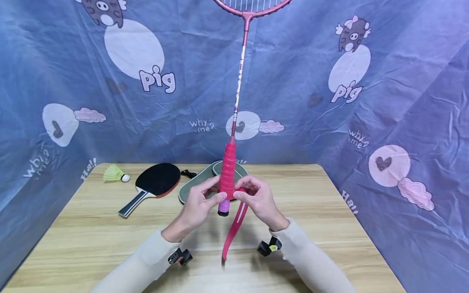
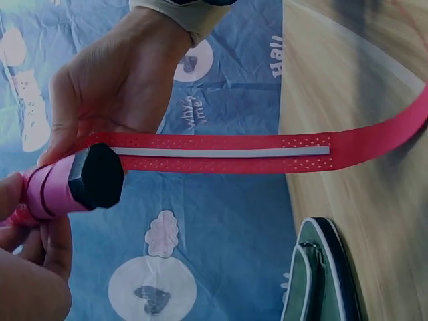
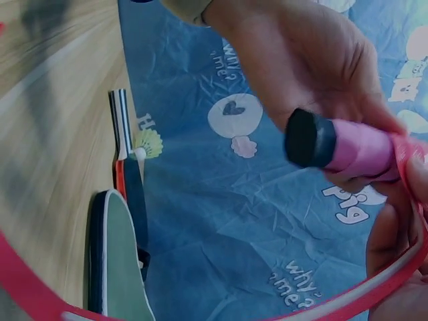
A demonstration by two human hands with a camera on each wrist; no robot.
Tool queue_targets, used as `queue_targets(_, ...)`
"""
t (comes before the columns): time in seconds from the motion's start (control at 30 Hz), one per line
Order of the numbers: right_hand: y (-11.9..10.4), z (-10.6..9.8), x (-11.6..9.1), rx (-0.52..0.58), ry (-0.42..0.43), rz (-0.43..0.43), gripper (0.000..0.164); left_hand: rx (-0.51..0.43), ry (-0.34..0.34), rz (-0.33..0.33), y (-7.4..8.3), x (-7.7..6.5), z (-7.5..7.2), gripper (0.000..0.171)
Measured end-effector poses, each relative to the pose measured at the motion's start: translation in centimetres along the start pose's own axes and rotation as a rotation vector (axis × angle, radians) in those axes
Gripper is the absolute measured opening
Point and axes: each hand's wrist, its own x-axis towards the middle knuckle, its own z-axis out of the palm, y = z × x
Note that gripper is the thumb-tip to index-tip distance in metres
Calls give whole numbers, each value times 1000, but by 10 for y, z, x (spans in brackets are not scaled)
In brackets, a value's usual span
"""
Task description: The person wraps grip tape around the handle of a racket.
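A badminton racket [image 1: 239, 81] stands nearly upright over the table, head up. Red grip tape [image 1: 228, 167] covers most of its handle in ridged turns; the pink lower handle [image 1: 223, 205] and black butt cap [image 2: 100, 177] are bare of it. My left hand [image 1: 199, 203] holds the handle between thumb and fingers. On the other side my right hand [image 1: 258, 201] pinches the tape where it leaves the handle. The loose tape tail [image 1: 234, 228] hangs toward the table, its perforated face with a pale centre strip showing in the left wrist view.
On the wooden table [image 1: 293, 195] lie a yellow shuttlecock [image 1: 115, 174], a black table tennis bat [image 1: 157, 180] and a green case [image 1: 196, 185] behind the hands. Blue printed cloth [image 1: 293, 81] hangs around the back and sides.
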Motion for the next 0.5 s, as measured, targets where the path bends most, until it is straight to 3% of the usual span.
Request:
queue_targets(0.23,0,0,1,16,5,12,35,-119,-23,45,2,3,0,54)
queue_targets(0.5,-1,-2,1,2,-6,1,32,-96,73,65,-3,3,4,54)
